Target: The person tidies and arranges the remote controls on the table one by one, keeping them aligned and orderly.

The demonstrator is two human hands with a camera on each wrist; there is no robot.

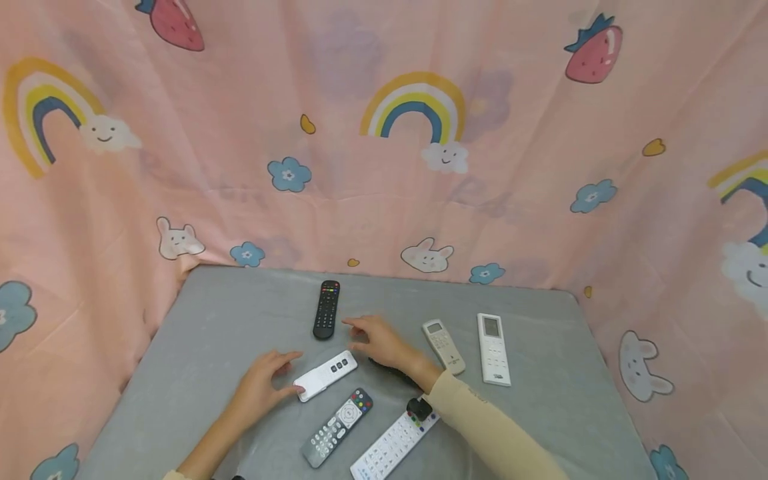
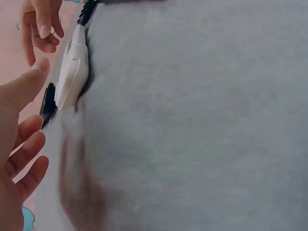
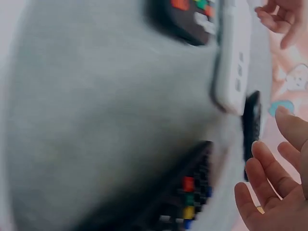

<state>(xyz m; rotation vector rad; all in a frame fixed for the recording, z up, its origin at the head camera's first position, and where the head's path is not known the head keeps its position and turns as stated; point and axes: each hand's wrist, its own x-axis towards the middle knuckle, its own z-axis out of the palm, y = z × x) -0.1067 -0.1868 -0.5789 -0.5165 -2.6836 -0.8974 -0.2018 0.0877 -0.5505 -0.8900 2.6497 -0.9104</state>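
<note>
A white remote control (image 1: 326,376) with a few dark buttons lies on the grey table between the two hands. My left hand (image 1: 259,387) is beside its left end, fingers spread and holding nothing; from the head view the thumb overlaps that end, while a small gap shows in the left wrist view. Past the other end, my right hand (image 1: 379,341) hovers with loosely bent fingers and nothing in them. Beyond the white remote lies a slim black remote (image 1: 327,310), close to the right fingertips. Another black remote (image 3: 192,192) is mostly hidden under the right forearm in the head view.
Nearer the front lie a grey remote (image 1: 337,428) and a large white remote (image 1: 390,448), partly covered by the right sleeve. To the right are a beige remote (image 1: 444,347) and a white remote with a screen (image 1: 494,350). A pink patterned curtain (image 1: 336,220) surrounds the table.
</note>
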